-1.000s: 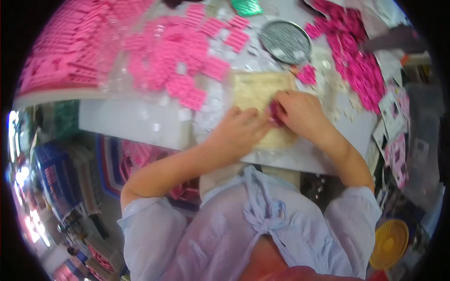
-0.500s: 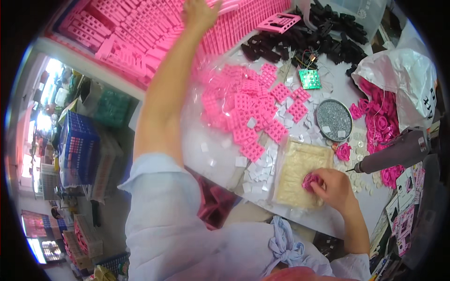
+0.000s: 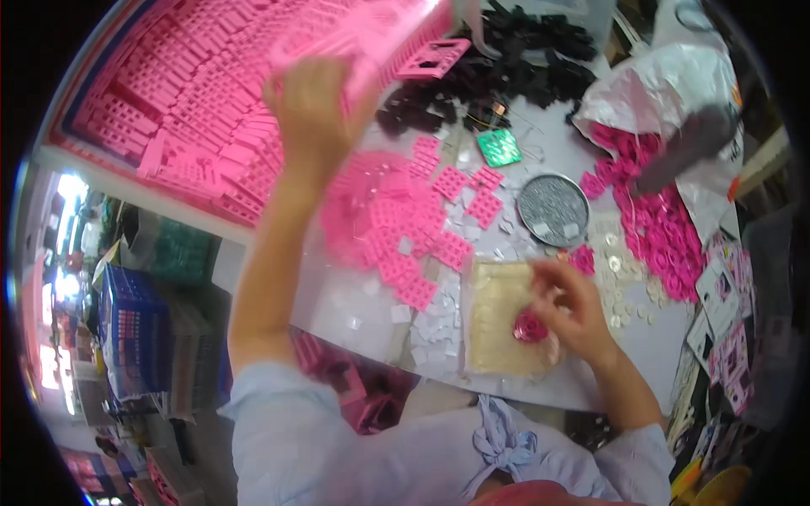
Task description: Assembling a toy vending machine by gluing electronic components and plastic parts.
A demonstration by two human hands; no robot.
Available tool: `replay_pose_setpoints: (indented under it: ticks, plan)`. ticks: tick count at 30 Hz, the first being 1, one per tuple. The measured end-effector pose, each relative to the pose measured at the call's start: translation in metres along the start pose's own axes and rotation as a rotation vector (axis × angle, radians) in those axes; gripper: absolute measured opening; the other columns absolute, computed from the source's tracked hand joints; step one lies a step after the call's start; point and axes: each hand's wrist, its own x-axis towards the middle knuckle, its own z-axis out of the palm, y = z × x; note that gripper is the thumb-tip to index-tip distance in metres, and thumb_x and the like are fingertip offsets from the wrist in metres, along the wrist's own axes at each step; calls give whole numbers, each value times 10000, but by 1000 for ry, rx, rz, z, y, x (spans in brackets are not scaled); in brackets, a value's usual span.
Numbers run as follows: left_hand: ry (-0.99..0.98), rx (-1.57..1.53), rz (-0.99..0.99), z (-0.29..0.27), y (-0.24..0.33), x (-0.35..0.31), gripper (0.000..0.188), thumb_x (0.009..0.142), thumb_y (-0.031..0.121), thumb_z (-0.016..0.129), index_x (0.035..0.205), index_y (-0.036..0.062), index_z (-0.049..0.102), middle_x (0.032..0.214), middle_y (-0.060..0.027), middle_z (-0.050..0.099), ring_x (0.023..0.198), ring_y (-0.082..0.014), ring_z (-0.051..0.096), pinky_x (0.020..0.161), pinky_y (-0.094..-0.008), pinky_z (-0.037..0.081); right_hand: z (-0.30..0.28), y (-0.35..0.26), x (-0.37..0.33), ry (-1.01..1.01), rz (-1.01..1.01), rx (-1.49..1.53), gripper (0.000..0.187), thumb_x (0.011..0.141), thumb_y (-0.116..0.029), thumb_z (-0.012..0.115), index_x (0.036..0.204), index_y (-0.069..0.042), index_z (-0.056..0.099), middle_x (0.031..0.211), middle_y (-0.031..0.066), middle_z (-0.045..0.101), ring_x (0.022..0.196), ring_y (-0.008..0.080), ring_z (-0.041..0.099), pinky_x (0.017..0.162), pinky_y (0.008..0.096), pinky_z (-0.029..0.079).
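My left hand (image 3: pixel 312 105) is blurred over the big bin of pink parts at the upper left. Its fingers are closed on a bright pink plastic panel (image 3: pixel 384 42), partly smeared by motion. Above the cream-coloured padded block (image 3: pixel 494 316) hovers my right hand (image 3: pixel 574 312), its thumb and fingers apart. Just beside its fingers, a magenta rose-shaped part (image 3: pixel 530 325) rests on the block. Several pink gridded button pads (image 3: pixel 396 228) are heaped left of the block.
A dark power screwdriver (image 3: pixel 688 152) hangs blurred before a white bag (image 3: pixel 650 84) spilling magenta parts (image 3: pixel 666 240). A round tin of small metal bits (image 3: pixel 553 207), a green circuit board (image 3: pixel 499 148) and black parts (image 3: pixel 523 63) lie farther back. The pink-filled bin (image 3: pixel 139 198) bounds the left.
My left hand has drawn back nearer with the pink panel. My right hand has let go of the magenta part and lifted slightly. The screwdriver has swung farther away. The whole view has shifted.
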Motion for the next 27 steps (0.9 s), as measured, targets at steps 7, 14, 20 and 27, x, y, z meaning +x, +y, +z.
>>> replay_pose_setpoints:
  ticks: [7, 14, 20, 27]
  plan:
    - [-480, -533, -270, -128, 205, -70, 522, 794, 178, 775, 1258, 60, 568, 1357, -126, 524, 1259, -283, 529, 1141, -519, 259, 30, -6, 20, 2, 129, 923, 525, 987, -195, 625, 1465, -66, 449, 1162, 97, 656, 889, 150, 663, 725, 296, 571]
    - [-492, -1435, -1155, -95, 242, -110, 825, 942, 2, 585, 1634, 128, 154, 1504, -171, 377, 1169, -210, 563, 951, -352, 468, -29, 6, -63, -224, 212, 500, 475, 973, -145, 641, 1408, -17, 501, 1144, 85, 696, 922, 145, 682, 760, 296, 567]
    - [-221, -1265, -1283, -93, 232, -100, 678, 1003, -9, 514, 1615, 141, 267, 1371, -141, 535, 933, -99, 648, 613, -166, 517, -191, 37, -144, 568, 303, -897, 388, 915, -239, 648, 1267, -76, 665, 1045, 121, 745, 904, 232, 711, 806, 385, 557]
    - [-455, -1200, -1242, -92, 218, -141, 521, 996, 23, 527, 1506, -21, 425, 1420, -173, 547, 1232, -206, 551, 1027, -338, 444, -424, 93, -320, 678, 694, -1110, 769, 696, -293, 774, 1404, -68, 573, 1295, 203, 663, 1224, 330, 621, 1036, 405, 483]
